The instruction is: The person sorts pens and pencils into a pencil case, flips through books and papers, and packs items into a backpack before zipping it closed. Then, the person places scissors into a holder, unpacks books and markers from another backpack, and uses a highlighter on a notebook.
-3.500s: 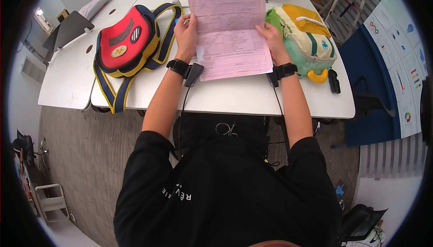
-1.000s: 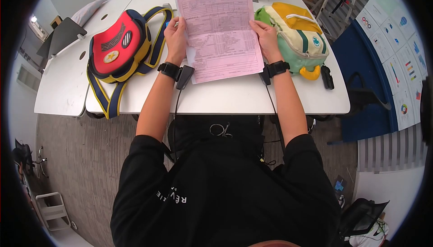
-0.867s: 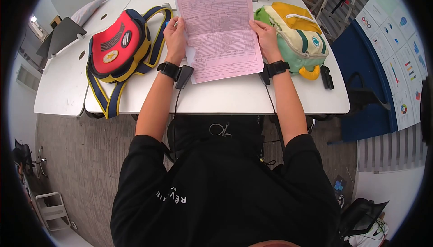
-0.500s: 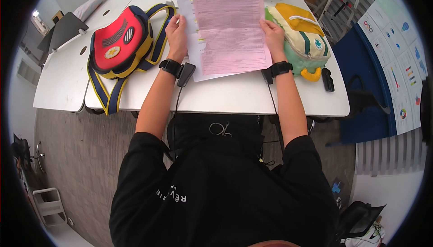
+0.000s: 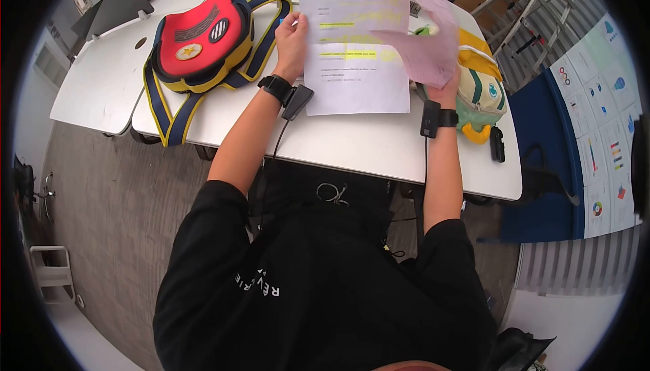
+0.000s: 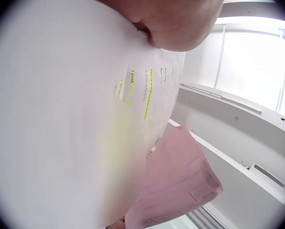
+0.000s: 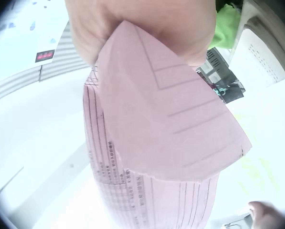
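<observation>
My left hand [image 5: 292,42] pinches the left edge of a white printed sheet [image 5: 355,97] with yellow highlighted lines, raised over the table. In my right hand [image 5: 445,92] is a pink printed form [image 5: 433,49], bent and curling to the right of the white sheet, its left corner overlapping that sheet. The left wrist view has the left hand [image 6: 185,24] at the edge of the white paper [image 6: 51,119], with the pink form [image 6: 176,176] beyond. In the right wrist view, the pink form [image 7: 156,124] hangs from the right hand [image 7: 142,33], its fingertips hidden.
On the white table [image 5: 338,142], a red backpack [image 5: 203,39] with navy straps lies left. A green, cream and yellow backpack [image 5: 479,90] lies right, near a small black object [image 5: 497,144]. A stepladder [image 5: 542,12] stands behind at right. Cables hang from both wrist cameras.
The pink form, earlier flat over the white paper between both hands, has been drawn off rightward by the right hand and bent. The highlighted white sheet now shows, held by the left hand.
</observation>
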The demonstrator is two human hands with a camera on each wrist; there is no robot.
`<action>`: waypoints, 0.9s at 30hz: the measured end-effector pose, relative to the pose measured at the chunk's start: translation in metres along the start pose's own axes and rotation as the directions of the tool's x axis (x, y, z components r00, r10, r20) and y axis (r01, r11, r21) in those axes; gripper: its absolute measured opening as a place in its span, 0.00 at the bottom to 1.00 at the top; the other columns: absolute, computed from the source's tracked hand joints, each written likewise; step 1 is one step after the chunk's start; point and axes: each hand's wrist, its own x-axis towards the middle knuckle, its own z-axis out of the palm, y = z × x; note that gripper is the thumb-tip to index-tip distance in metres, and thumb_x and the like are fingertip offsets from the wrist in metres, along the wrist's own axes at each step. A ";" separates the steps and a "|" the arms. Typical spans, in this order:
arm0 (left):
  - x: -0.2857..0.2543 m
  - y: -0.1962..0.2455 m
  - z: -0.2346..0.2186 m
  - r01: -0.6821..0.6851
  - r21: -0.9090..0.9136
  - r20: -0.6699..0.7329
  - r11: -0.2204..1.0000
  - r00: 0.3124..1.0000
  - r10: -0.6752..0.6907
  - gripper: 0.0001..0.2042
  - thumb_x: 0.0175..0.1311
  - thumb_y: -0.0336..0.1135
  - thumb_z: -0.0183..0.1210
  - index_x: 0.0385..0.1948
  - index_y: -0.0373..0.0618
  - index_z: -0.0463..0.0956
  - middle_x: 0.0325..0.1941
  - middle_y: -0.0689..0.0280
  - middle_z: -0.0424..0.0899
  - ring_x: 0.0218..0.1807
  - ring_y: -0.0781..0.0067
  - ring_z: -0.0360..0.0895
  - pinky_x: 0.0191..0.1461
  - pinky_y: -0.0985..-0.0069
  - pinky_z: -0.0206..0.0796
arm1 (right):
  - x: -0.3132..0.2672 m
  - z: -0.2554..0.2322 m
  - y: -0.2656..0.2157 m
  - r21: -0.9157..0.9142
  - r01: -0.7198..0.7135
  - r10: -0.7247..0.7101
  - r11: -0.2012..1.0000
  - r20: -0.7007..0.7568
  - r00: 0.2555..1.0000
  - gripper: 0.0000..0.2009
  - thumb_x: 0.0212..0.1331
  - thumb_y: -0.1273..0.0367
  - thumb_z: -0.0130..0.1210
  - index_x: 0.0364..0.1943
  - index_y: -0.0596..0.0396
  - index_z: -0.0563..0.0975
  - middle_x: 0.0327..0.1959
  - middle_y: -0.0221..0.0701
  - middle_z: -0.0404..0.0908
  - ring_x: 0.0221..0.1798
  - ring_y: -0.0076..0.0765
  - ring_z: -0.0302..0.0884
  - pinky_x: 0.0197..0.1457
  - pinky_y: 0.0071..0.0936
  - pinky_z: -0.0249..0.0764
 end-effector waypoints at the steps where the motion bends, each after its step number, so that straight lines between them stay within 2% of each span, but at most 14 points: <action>1: 0.000 0.000 -0.001 0.000 0.000 -0.003 1.000 1.000 0.000 0.11 0.75 0.36 0.52 0.44 0.36 0.76 0.35 0.67 0.84 0.32 0.84 0.77 0.37 0.83 0.70 | -0.003 0.000 -0.001 0.081 0.022 -0.024 0.996 0.024 0.999 0.18 0.70 0.66 0.50 0.60 0.57 0.72 0.56 0.36 0.78 0.58 0.35 0.75 0.62 0.33 0.73; 2: 0.000 0.000 -0.001 0.000 0.006 0.002 1.000 1.000 0.000 0.11 0.75 0.36 0.52 0.44 0.36 0.76 0.35 0.67 0.85 0.32 0.84 0.77 0.37 0.83 0.70 | -0.005 0.000 -0.002 0.162 0.042 -0.050 0.986 0.044 0.998 0.19 0.69 0.67 0.51 0.61 0.56 0.71 0.56 0.35 0.78 0.60 0.35 0.75 0.63 0.33 0.73; 3: 0.001 0.000 -0.001 -0.001 0.012 0.009 1.000 1.000 0.001 0.11 0.76 0.36 0.52 0.44 0.36 0.76 0.34 0.67 0.85 0.32 0.84 0.77 0.37 0.83 0.70 | 0.001 -0.007 -0.001 0.161 0.043 -0.050 0.986 0.043 0.998 0.19 0.69 0.67 0.51 0.61 0.56 0.71 0.56 0.35 0.78 0.60 0.35 0.75 0.63 0.33 0.73; 4: 0.001 -0.001 0.000 -0.001 0.011 0.009 1.000 1.000 0.001 0.11 0.76 0.36 0.52 0.44 0.36 0.76 0.34 0.67 0.85 0.32 0.84 0.77 0.37 0.83 0.70 | 0.012 -0.017 0.000 0.396 -0.067 -0.024 0.916 0.222 0.975 0.20 0.67 0.66 0.52 0.61 0.57 0.71 0.55 0.36 0.79 0.53 0.31 0.77 0.59 0.30 0.75; 5: 0.001 0.000 -0.001 0.000 0.013 0.008 1.000 1.000 0.000 0.11 0.76 0.36 0.52 0.44 0.36 0.76 0.35 0.67 0.85 0.32 0.84 0.77 0.37 0.83 0.70 | 0.021 -0.028 0.001 0.582 -0.212 -0.045 0.785 0.394 0.918 0.21 0.66 0.66 0.53 0.62 0.57 0.71 0.54 0.36 0.79 0.47 0.28 0.79 0.55 0.28 0.77; 6: 0.000 0.000 0.000 0.001 0.014 0.008 1.000 1.000 -0.001 0.11 0.76 0.36 0.52 0.44 0.36 0.76 0.35 0.66 0.85 0.32 0.84 0.77 0.37 0.83 0.70 | 0.021 -0.026 0.001 0.582 -0.211 -0.046 0.785 0.394 0.918 0.21 0.66 0.66 0.53 0.62 0.57 0.71 0.54 0.36 0.79 0.47 0.28 0.79 0.55 0.28 0.77; 8: -0.002 0.002 0.001 0.004 0.030 -0.002 1.000 1.000 -0.004 0.11 0.76 0.36 0.52 0.45 0.36 0.76 0.36 0.66 0.85 0.33 0.84 0.77 0.37 0.82 0.70 | 0.022 -0.021 -0.002 0.613 -0.499 0.000 0.612 0.631 0.776 0.25 0.64 0.63 0.56 0.63 0.59 0.69 0.52 0.39 0.80 0.28 0.22 0.73 0.44 0.22 0.77; 9: -0.003 0.003 0.002 0.008 0.045 -0.014 0.999 1.000 -0.007 0.11 0.76 0.36 0.52 0.45 0.36 0.76 0.36 0.66 0.85 0.33 0.84 0.77 0.38 0.82 0.70 | 0.017 -0.014 -0.004 0.616 -0.495 -0.004 0.613 0.629 0.778 0.25 0.64 0.63 0.56 0.63 0.59 0.69 0.52 0.39 0.80 0.28 0.22 0.73 0.44 0.22 0.77; 11: -0.002 0.003 0.002 0.009 0.043 -0.010 0.999 1.000 -0.009 0.11 0.76 0.36 0.52 0.45 0.36 0.76 0.37 0.66 0.85 0.33 0.84 0.77 0.38 0.82 0.70 | 0.003 0.002 -0.007 0.704 -0.371 0.027 0.605 0.448 0.893 0.27 0.63 0.62 0.55 0.64 0.60 0.68 0.45 0.40 0.81 0.17 0.20 0.63 0.33 0.23 0.76; 14: -0.003 0.003 0.001 0.011 0.043 -0.006 0.999 1.000 -0.010 0.11 0.76 0.36 0.51 0.46 0.36 0.76 0.37 0.65 0.85 0.33 0.83 0.77 0.38 0.82 0.70 | -0.001 0.004 -0.008 0.704 -0.317 0.007 0.635 0.405 0.914 0.27 0.62 0.63 0.56 0.64 0.61 0.68 0.46 0.42 0.81 0.18 0.20 0.64 0.35 0.24 0.76; 18: -0.003 0.005 0.002 0.026 0.029 0.005 0.999 1.000 -0.026 0.11 0.76 0.36 0.51 0.46 0.37 0.76 0.37 0.65 0.85 0.33 0.83 0.78 0.38 0.82 0.70 | 0.004 -0.002 -0.005 0.693 -0.333 0.000 0.639 0.433 0.901 0.28 0.62 0.62 0.55 0.64 0.61 0.68 0.46 0.42 0.81 0.18 0.20 0.64 0.37 0.26 0.77; 21: -0.003 0.003 0.002 0.008 0.024 0.011 1.000 1.000 -0.008 0.11 0.76 0.36 0.51 0.45 0.37 0.76 0.37 0.65 0.85 0.34 0.84 0.78 0.38 0.83 0.70 | 0.008 -0.008 -0.004 0.685 -0.371 0.009 0.628 0.469 0.883 0.32 0.58 0.59 0.61 0.66 0.56 0.67 0.49 0.44 0.81 0.18 0.21 0.63 0.37 0.24 0.74; 26: -0.002 0.003 0.001 0.003 0.008 0.022 1.000 1.000 -0.004 0.11 0.76 0.37 0.52 0.44 0.37 0.76 0.36 0.65 0.85 0.33 0.84 0.78 0.37 0.83 0.70 | 0.007 -0.004 -0.006 0.649 -0.394 0.015 0.650 0.508 0.861 0.21 0.70 0.64 0.46 0.64 0.57 0.70 0.49 0.41 0.82 0.18 0.21 0.64 0.38 0.26 0.75; 27: -0.002 0.002 0.002 0.003 0.004 0.022 1.000 1.000 -0.003 0.11 0.76 0.37 0.52 0.44 0.37 0.76 0.36 0.65 0.85 0.33 0.84 0.77 0.37 0.83 0.70 | 0.007 -0.005 -0.006 0.649 -0.395 0.015 0.650 0.509 0.861 0.21 0.70 0.64 0.46 0.64 0.57 0.70 0.49 0.41 0.82 0.18 0.21 0.64 0.38 0.26 0.75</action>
